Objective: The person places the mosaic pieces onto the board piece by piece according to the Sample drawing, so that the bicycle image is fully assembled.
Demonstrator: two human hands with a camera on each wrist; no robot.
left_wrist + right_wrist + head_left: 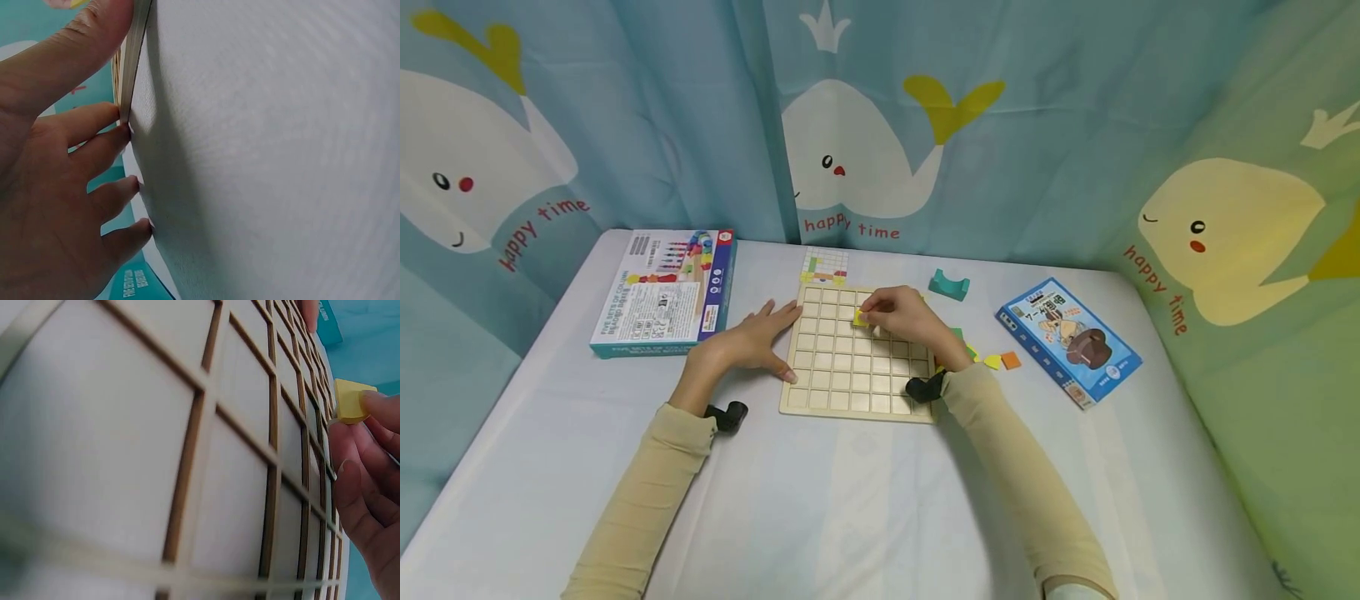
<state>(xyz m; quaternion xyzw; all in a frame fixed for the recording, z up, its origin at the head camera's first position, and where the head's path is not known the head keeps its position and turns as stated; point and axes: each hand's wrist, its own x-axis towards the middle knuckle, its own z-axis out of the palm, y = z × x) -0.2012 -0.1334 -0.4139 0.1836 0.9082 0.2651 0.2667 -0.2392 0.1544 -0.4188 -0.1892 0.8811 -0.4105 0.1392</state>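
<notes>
A wooden grid board [831,383] lies flat on the table, its squares divided by raised strips. My right hand [906,315] is over the board's upper right part and pinches a small yellow tile [351,400] between thumb and fingers. At the board's left edge rests my left hand [748,342], fingers spread, with the thumb on the lower left of the board. In the left wrist view the thumb [75,56] lies against the board's edge [134,62] and the other fingertips touch the edge or the table beside it.
Behind the board lies a printed pattern card [824,265]. A green arched block [950,285] stands right of it. An orange tile [1011,360], a yellow tile [992,362] and others, partly behind the right wrist, lie nearby. A beads box [662,292] is left, a blue box [1070,340] right.
</notes>
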